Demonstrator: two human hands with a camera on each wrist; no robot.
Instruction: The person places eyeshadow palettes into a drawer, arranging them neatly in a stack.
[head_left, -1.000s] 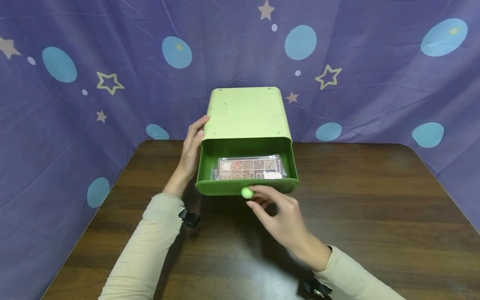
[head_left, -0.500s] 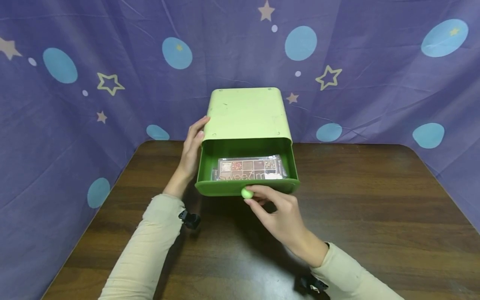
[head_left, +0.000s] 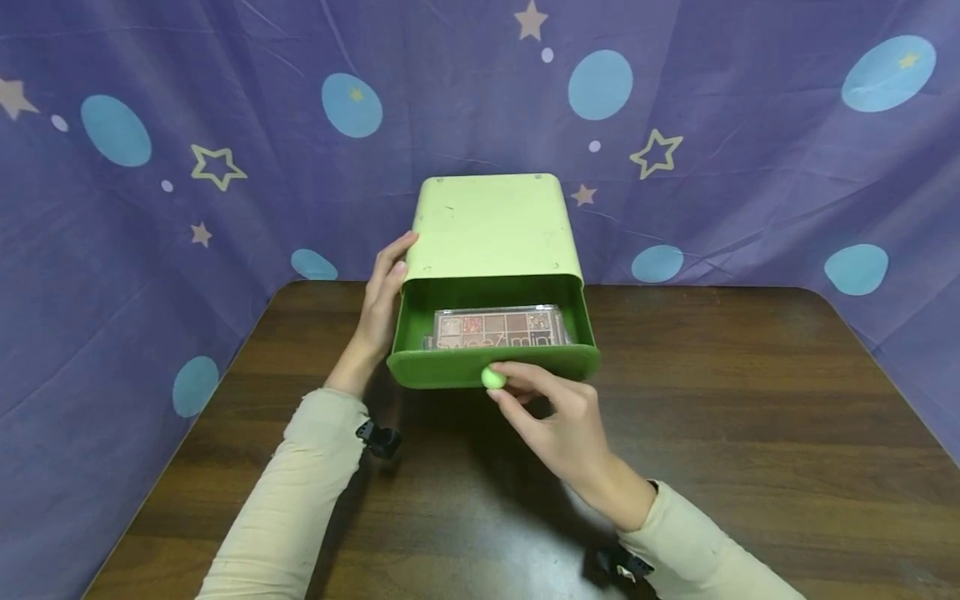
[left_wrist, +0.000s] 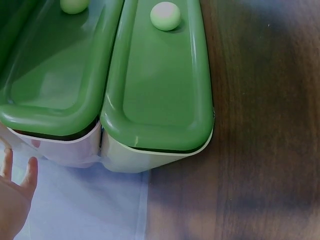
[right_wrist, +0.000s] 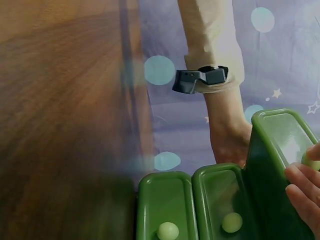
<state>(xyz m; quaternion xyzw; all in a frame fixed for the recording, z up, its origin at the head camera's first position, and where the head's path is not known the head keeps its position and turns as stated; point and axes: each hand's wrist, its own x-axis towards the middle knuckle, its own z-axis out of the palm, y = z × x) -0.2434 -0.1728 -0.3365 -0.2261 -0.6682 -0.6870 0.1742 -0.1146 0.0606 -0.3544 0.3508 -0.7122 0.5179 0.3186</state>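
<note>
A pale green drawer cabinet (head_left: 495, 225) stands on the table, its top green drawer (head_left: 442, 369) pulled out. Inside that drawer lies an eyeshadow palette (head_left: 498, 327) with a clear lid; something clear shows partly beneath it. My right hand (head_left: 566, 425) pinches the drawer's round light green knob (head_left: 492, 378) between thumb and forefinger. Against the cabinet's left side rests my left hand (head_left: 381, 304), its fingers extended along the wall. The left wrist view catches only part of the left hand (left_wrist: 15, 195). At the right edge of the right wrist view, the right hand's fingers (right_wrist: 300, 185) meet the drawer front.
Two lower drawers are closed: a middle drawer (right_wrist: 220, 195) and a bottom drawer (right_wrist: 167, 200), each with a round knob. The brown wooden table (head_left: 750, 417) extends to both sides. A purple curtain (head_left: 480, 83) with stars and blue ovals hangs close behind the cabinet.
The front of the pulled-out drawer has tipped slightly upward, along with the right hand on its knob. The palette's lower edge is now more hidden. The left hand stays in place.
</note>
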